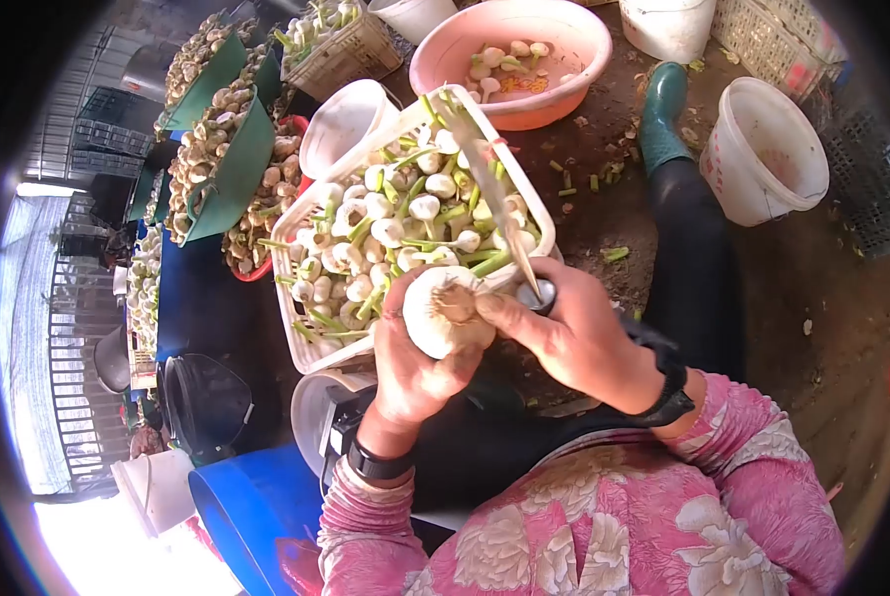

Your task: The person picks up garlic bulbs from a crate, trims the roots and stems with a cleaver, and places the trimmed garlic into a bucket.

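A large whitish garlic bulb is held in my left hand, its fingers wrapped round it from the left and below. My right hand grips the handle of a knife, whose long blade points up and away over the crate. The right thumb touches the right side of the bulb. Just beyond both hands stands a white crate full of garlic bulbs with cut green stems.
A pink basin with a few bulbs stands ahead. White buckets are at the right, green tubs of garlic at the left. A green boot rests on the ground, and a blue barrel is at lower left.
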Tool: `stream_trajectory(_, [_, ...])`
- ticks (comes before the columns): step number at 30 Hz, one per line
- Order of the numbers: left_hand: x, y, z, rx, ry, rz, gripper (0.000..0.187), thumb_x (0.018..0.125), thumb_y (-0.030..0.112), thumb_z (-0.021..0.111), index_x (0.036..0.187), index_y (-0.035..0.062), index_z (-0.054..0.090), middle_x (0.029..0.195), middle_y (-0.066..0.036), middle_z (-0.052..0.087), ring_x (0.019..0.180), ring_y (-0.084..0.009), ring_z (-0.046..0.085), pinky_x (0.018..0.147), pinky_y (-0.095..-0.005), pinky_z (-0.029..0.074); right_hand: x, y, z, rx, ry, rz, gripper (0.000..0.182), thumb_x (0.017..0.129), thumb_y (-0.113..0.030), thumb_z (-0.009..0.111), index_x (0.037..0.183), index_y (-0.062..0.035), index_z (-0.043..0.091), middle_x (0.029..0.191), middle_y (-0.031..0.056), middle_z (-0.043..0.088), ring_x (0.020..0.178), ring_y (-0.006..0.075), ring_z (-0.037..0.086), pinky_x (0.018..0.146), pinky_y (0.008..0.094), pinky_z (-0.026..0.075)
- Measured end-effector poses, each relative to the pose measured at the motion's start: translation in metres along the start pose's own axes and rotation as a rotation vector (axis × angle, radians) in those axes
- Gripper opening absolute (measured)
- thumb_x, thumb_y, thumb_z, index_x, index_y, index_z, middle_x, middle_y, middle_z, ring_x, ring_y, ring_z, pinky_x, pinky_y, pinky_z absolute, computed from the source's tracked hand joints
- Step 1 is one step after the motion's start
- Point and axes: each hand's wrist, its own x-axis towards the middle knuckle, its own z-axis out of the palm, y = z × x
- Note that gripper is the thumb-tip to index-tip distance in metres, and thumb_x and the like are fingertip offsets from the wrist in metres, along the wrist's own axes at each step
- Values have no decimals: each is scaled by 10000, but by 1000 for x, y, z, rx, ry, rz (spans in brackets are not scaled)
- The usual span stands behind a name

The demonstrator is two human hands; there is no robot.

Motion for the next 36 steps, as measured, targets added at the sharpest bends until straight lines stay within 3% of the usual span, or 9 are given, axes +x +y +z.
stream_trajectory(3, [1,3,-13,-31,31,10,752,599,225,744,1186,-27,347,993,-99,538,915,-165,525,816,-291,427,-1,13,-17,-770,115,-192,200,671,-191,674,734,-59,537,663,101,570,615,318,574,553,377,459])
stream_trajectory(7, [1,-8,-15,-364,75,-173,536,725,153,675,1159,8,395,1004,-124,555,958,-184,545,848,-335,457,-14,16,-4,-857,-116,-482,271,548,-223,686,665,-90,481,587,61,506,538,247,549,490,344,433])
stream_trajectory(13, [-5,-14,-16,-655,178,-241,350,843,243,548,1096,20,456,982,-109,566,844,-202,575,779,-338,476,5,27,5,-797,-167,-544,259,536,-226,666,672,-86,495,571,72,519,528,263,559,486,366,449])
stream_trajectory(16, [-13,-13,-29,17,-85,109,513,703,210,653,1119,32,411,980,-98,545,866,-185,548,804,-333,452,3,50,-6,-820,-90,-438,191,588,-218,642,661,-89,522,597,112,550,569,296,577,527,385,474])
stream_trajectory(18, [-26,-1,-21,42,-39,24,776,511,200,776,1143,44,353,986,-90,517,889,-172,521,840,-328,424,18,81,-36,-804,123,157,178,682,-233,608,750,-69,611,662,165,582,608,341,579,559,401,483])
stream_trajectory(22, [-14,1,-26,-165,63,51,910,474,290,859,1173,30,340,1100,-117,469,1013,-205,482,876,-343,405,3,25,-25,-848,151,-179,152,721,-182,600,775,-40,604,661,172,596,639,344,590,569,399,476])
stream_trajectory(25, [-6,5,-35,232,116,249,1061,488,365,863,1298,7,280,1166,-137,448,1077,-233,461,917,-375,385,17,27,-24,-644,143,22,195,730,-188,628,796,-6,600,661,180,594,626,322,596,559,369,466])
stream_trajectory(31, [-15,14,-24,-238,276,161,823,586,458,770,1156,40,350,1019,-115,462,925,-204,479,781,-326,431,12,7,-10,-369,127,-23,181,707,-162,667,724,-19,557,596,150,537,552,294,560,518,324,430])
stream_trajectory(36, [-14,14,-24,-317,358,181,771,582,406,782,1130,67,359,1027,-119,462,952,-211,477,799,-315,441,20,-36,2,-369,55,-445,151,682,-119,669,757,-39,566,640,149,545,594,334,564,524,345,442])
